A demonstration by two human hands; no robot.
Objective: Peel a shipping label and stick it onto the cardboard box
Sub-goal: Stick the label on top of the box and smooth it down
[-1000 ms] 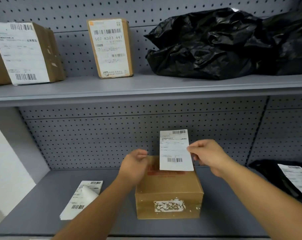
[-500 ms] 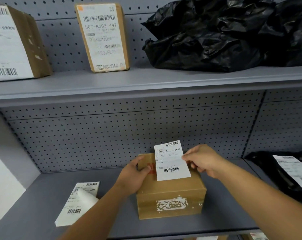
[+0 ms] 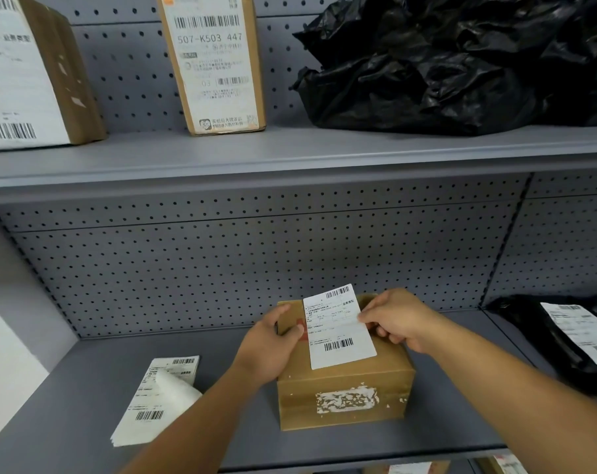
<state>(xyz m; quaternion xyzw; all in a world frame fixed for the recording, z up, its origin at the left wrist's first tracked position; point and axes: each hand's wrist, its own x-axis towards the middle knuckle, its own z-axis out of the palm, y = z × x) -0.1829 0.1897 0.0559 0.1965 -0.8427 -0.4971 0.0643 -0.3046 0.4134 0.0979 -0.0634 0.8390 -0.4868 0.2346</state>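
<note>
A small brown cardboard box sits on the lower grey shelf, with torn white label remains on its front face. A white shipping label with barcodes lies tilted over the box's top, its lower end near the front edge. My right hand pinches the label's right edge between thumb and fingers. My left hand grips the box's left top edge, thumb on the top face. Whether the label is stuck down I cannot tell.
A stack of label sheets with one corner curled up lies on the shelf left of the box. A black mailer bag with a label lies at the right. The upper shelf carries two labelled cartons and crumpled black bags.
The label has come down from upright above the box onto its top face. My left hand has opened from a fist beside the box and taken hold of its left edge.
</note>
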